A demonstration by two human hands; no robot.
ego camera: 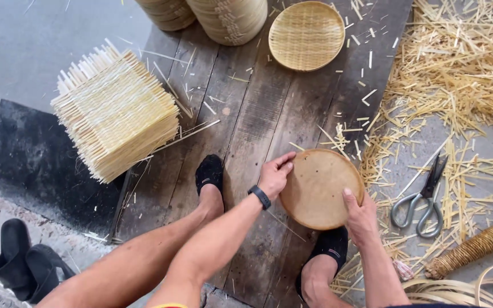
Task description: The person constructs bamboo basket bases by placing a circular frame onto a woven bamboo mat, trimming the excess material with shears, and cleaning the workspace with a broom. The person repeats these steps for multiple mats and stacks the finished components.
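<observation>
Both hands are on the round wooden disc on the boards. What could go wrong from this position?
The scissors lie open beside the right hand, so a sideways reach might meet the blades. The disc rests partly over the right foot and could perhaps press on the toes. Sharp bamboo offcuts litter the floor near both socked feet.

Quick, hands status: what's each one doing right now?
Left hand: fingers spread, pressing on the left edge of the round wooden disc, no closed grip.
Right hand: grips the disc's lower right rim, thumb on top.
</observation>
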